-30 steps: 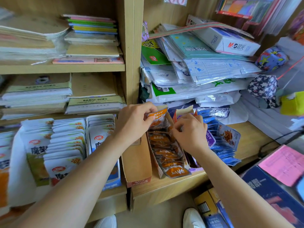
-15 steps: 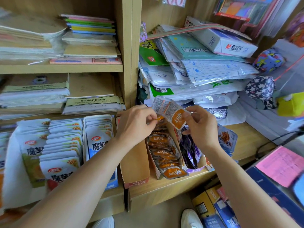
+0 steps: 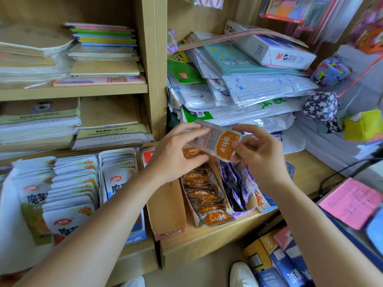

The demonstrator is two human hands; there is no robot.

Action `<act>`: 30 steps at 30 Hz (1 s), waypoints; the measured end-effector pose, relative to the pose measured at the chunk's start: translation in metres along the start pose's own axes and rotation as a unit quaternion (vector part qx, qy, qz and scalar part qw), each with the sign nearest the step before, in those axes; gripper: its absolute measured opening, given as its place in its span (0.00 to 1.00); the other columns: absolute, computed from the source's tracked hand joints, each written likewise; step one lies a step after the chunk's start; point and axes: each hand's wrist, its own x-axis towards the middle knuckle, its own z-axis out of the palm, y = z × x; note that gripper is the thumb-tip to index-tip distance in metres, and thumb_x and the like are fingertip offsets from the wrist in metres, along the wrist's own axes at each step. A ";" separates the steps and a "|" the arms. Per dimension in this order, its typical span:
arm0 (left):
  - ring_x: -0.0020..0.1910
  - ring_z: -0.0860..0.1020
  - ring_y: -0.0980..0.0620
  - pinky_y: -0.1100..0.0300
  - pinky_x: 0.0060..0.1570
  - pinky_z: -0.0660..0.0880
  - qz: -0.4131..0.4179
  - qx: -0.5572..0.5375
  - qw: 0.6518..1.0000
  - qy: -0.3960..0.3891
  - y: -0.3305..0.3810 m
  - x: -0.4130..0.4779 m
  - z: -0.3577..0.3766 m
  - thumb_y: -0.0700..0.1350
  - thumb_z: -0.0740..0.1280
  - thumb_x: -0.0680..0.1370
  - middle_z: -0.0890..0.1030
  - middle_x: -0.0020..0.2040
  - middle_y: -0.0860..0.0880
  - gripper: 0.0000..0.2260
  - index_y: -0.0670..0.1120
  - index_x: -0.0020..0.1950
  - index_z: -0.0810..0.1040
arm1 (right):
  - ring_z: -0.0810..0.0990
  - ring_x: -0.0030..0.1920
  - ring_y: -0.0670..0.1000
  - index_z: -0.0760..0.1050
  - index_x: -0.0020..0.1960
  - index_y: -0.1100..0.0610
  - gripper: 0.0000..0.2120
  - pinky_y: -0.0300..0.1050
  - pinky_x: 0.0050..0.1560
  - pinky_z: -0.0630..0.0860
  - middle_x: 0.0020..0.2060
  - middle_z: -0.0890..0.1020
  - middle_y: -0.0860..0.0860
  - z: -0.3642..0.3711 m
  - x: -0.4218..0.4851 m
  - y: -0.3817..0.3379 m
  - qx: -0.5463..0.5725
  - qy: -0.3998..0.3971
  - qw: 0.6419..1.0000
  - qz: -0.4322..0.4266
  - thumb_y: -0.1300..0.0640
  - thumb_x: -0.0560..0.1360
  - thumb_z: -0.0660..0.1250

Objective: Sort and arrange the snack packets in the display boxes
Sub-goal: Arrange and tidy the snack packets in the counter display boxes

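Observation:
An orange and silver snack packet (image 3: 219, 140) is held up above the display boxes, back side partly showing. My right hand (image 3: 257, 154) pinches its right edge, and my left hand (image 3: 176, 152) holds its left edge with the fingertips. Below them a cardboard display box (image 3: 167, 212) holds a row of orange packets (image 3: 205, 195). Right of it stands a box of purple packets (image 3: 234, 183). Blue and orange packets (image 3: 263, 201) lie further right.
White snack packets (image 3: 72, 183) fill boxes on the left shelf. Stacks of notebooks (image 3: 103, 50) and plastic-wrapped paper (image 3: 248, 88) sit above. A pink sheet (image 3: 352, 201) lies on a counter at right. Boxes (image 3: 275, 259) and a white shoe (image 3: 242, 274) are on the floor.
Both hands lifted one orange packet out of the row in the box and raised it. The packet now sits higher and turned, held between both hands.

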 end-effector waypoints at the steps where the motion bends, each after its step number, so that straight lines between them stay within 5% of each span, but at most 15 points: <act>1: 0.64 0.73 0.57 0.65 0.61 0.72 0.016 0.029 0.999 -0.013 0.002 -0.002 0.001 0.50 0.77 0.72 0.74 0.69 0.54 0.28 0.52 0.71 0.77 | 0.83 0.35 0.54 0.78 0.59 0.62 0.12 0.41 0.35 0.80 0.38 0.83 0.64 -0.001 0.000 -0.001 0.049 -0.001 0.999 0.019 0.70 0.77 0.67; 5: 0.58 0.78 0.55 0.59 0.57 0.76 0.084 0.092 0.991 0.051 0.008 -0.004 0.004 0.51 0.74 0.75 0.83 0.60 0.53 0.17 0.49 0.63 0.83 | 0.82 0.31 0.49 0.79 0.55 0.65 0.07 0.36 0.30 0.77 0.37 0.84 0.59 -0.003 0.003 -0.002 0.184 -0.010 0.977 0.103 0.69 0.77 0.66; 8: 0.50 0.83 0.56 0.61 0.49 0.80 0.111 0.095 0.984 0.101 0.012 -0.004 0.003 0.45 0.71 0.78 0.86 0.53 0.51 0.10 0.46 0.58 0.85 | 0.82 0.35 0.50 0.79 0.54 0.65 0.07 0.39 0.35 0.78 0.38 0.84 0.57 -0.005 0.005 -0.001 0.221 -0.025 0.967 0.122 0.65 0.79 0.64; 12: 0.42 0.79 0.65 0.75 0.44 0.72 0.089 0.074 0.986 0.116 0.013 -0.003 0.002 0.39 0.73 0.78 0.86 0.47 0.51 0.06 0.42 0.54 0.86 | 0.78 0.40 0.52 0.83 0.51 0.56 0.07 0.50 0.48 0.75 0.40 0.81 0.55 -0.004 0.007 0.004 0.080 -0.001 0.996 0.038 0.54 0.76 0.72; 14: 0.41 0.79 0.67 0.73 0.41 0.73 0.051 0.052 0.990 0.123 0.009 0.000 -0.002 0.40 0.72 0.78 0.85 0.44 0.54 0.05 0.43 0.52 0.86 | 0.79 0.45 0.56 0.85 0.49 0.51 0.07 0.55 0.53 0.77 0.46 0.81 0.60 -0.003 0.008 0.006 0.010 0.011 1.000 -0.010 0.49 0.75 0.73; 20: 0.44 0.85 0.57 0.54 0.42 0.83 0.019 0.026 0.989 0.146 -0.002 0.011 -0.005 0.42 0.72 0.79 0.87 0.47 0.51 0.06 0.44 0.54 0.86 | 0.83 0.47 0.50 0.82 0.49 0.59 0.02 0.48 0.51 0.81 0.44 0.85 0.50 0.007 0.014 0.010 0.004 0.013 0.998 -0.062 0.63 0.76 0.72; 24: 0.43 0.85 0.58 0.55 0.42 0.83 0.009 0.032 0.992 0.125 -0.004 0.012 0.000 0.41 0.73 0.78 0.87 0.45 0.51 0.06 0.44 0.54 0.86 | 0.84 0.44 0.58 0.82 0.47 0.59 0.02 0.54 0.51 0.83 0.41 0.85 0.53 0.009 0.019 0.017 -0.005 0.037 0.998 -0.059 0.64 0.76 0.72; 30: 0.43 0.84 0.57 0.53 0.44 0.83 -0.039 0.061 0.995 0.075 -0.011 0.008 0.004 0.43 0.75 0.76 0.86 0.44 0.52 0.06 0.47 0.53 0.87 | 0.82 0.40 0.45 0.82 0.45 0.57 0.03 0.37 0.45 0.78 0.38 0.85 0.51 0.010 0.020 0.026 -0.084 0.019 0.994 -0.067 0.64 0.76 0.73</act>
